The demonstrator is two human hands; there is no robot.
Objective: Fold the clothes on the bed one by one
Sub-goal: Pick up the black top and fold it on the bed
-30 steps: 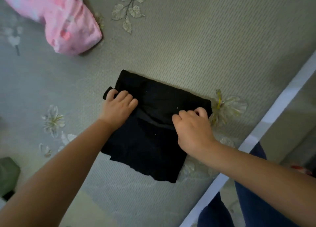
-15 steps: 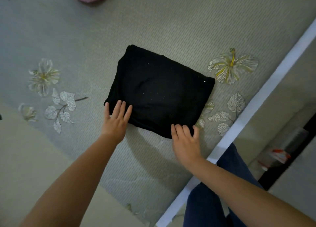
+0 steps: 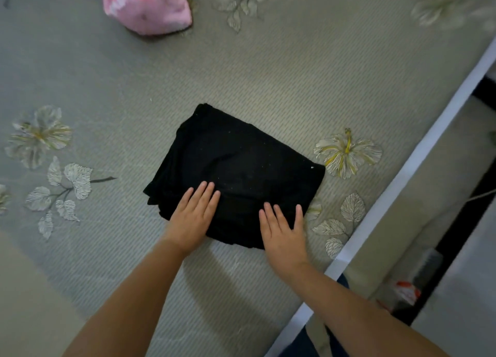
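Black folded garment [image 3: 236, 166] — long axis upper-left to lower-right; both hands flat, pressing near edge.

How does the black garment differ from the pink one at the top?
The black garment lies flat, folded into a neat rectangle; the pink garment sits in a bunched heap. The left hand and right hand press flat on the black one; nothing touches the pink one. Both rest on the bed.
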